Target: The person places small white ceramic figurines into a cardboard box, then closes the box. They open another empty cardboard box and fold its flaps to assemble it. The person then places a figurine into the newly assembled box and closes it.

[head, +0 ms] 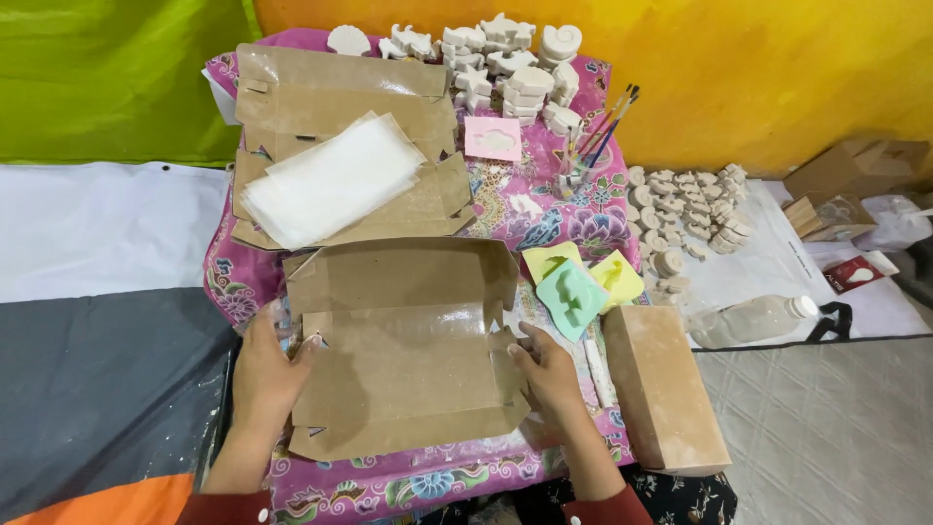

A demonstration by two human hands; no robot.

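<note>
Left hand [264,374] and right hand [550,371] grip opposite short ends of one flat brown cardboard box blank [403,345], unfolded, at near edge of worktop [437,481] with pink floral cloth; long axis runs left-right. One folded brown box [666,386] right. Three rubber moulds [575,290] beyond. Clear sheets [335,180] stacked farther back.

1. White plaster figures [505,58] crowd the worktop's far edge.
2. Clear sheets [330,180] lie on stacked flat cartons [292,92].
3. Paintbrushes [607,122] stand right of them.
4. Closed brown box [666,384] at the right edge.
</note>
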